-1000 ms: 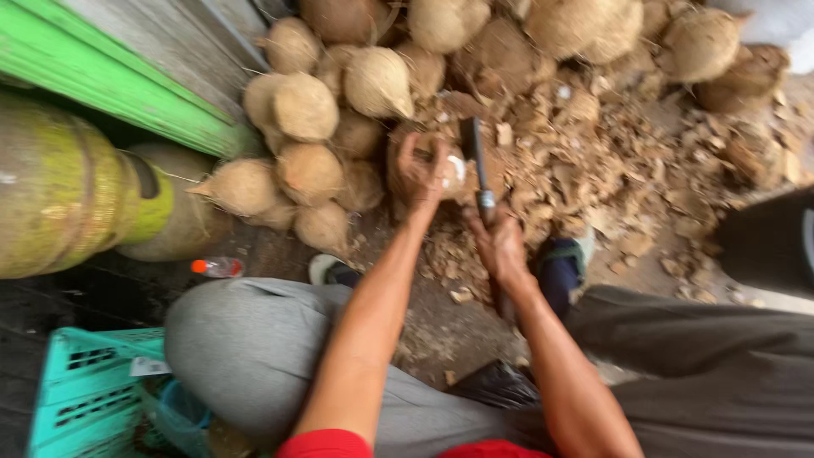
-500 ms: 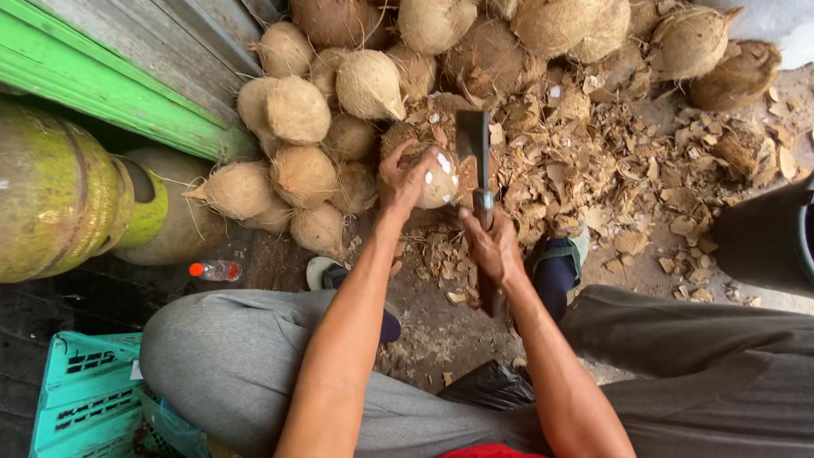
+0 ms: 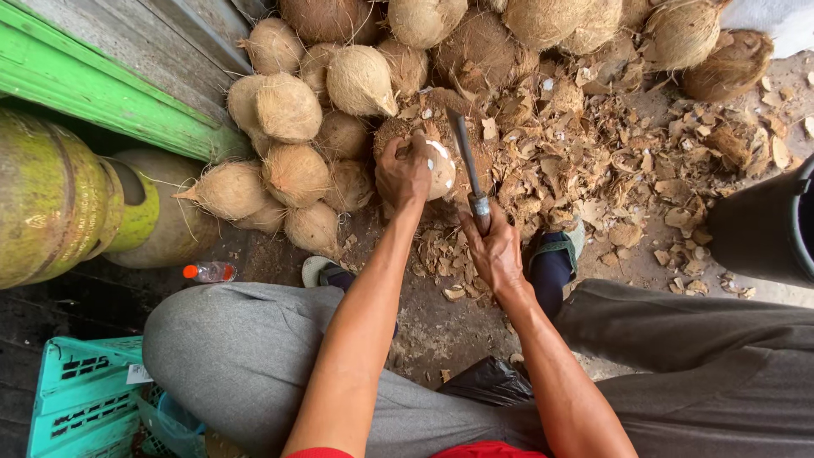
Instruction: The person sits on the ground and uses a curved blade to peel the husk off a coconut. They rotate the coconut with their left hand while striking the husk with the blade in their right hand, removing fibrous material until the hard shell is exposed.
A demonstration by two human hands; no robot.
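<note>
1. While gripping the coconut point(image 3: 434, 165) at upper centre of the frame, left hand point(image 3: 402, 172) sits with fingers curled tight over the top, just beside the blade point(image 3: 464, 153). Risk of a cut to those fingers, judged from how close the edge stands to the knuckles.
2. Wrapped shut around the handle, right hand point(image 3: 494, 250) at centre frame; thumb side hidden, so cannot tell how firm the hold is. A loose grip could let the knife twist on the hard shell.
3. Partly peeled to white on its right side, resting against the pile point(image 3: 288, 127) of husked nuts at upper left. Could roll if struck off-centre, since nothing but the left hand pins it.
4. Scattered across the ground at upper right, dry husk chips point(image 3: 610, 161); loose footing for the sandalled foot point(image 3: 553, 254) near the right hand.
5. Set close below the blade's path, both knees in grey trousers point(image 3: 254, 356). A glancing stroke could carry downward toward them.
</note>
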